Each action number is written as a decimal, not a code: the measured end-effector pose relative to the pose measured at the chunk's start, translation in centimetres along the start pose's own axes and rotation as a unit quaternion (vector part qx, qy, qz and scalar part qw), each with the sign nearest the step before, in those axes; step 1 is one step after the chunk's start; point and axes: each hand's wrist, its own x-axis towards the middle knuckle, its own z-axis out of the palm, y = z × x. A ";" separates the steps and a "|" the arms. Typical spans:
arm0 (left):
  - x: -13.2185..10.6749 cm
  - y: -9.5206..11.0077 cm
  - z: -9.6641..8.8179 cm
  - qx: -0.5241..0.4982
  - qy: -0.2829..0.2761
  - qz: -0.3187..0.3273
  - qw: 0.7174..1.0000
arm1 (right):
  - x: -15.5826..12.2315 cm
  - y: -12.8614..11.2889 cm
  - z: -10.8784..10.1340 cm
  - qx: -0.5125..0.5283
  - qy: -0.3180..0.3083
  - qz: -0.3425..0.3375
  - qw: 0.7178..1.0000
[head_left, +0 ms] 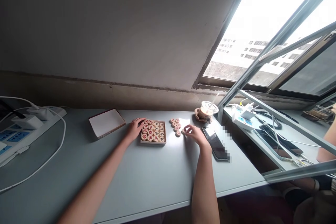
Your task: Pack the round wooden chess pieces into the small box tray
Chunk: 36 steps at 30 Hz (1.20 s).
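Head view: on the grey surface [147, 178] below a bare wall [118, 24] and open window [262, 35], my left hand [135, 128] rests released against the piece box [153, 132]; right hand [194, 133] sits by loose pieces [176, 126], grip I cannot tell.

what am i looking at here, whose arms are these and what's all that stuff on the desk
No machine here: a person wears a camera on the head, so this one picture looks forward and down at their own bare arms. The left hand rests against the left side of a small box filled with round wooden game pieces. The right hand touches the loose pieces beside it; whether it grips one is too small to tell. Also on the grey table: a shallow tray, a phone, a lidded drink cup and a power strip with white cables.
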 end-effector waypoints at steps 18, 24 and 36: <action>0.0 0.0 0.2 -0.001 0.013 -0.003 1.000 | -1.4 -10.5 6.5 0.052 -0.110 -0.303 0.945; 0.0 -0.1 0.3 -0.012 0.013 -0.007 1.000 | -1.5 -9.7 5.3 0.087 -0.171 -0.258 0.947; -0.1 0.0 0.0 -0.019 0.003 -0.007 1.000 | -1.1 -3.7 0.5 0.251 -0.083 -0.103 0.959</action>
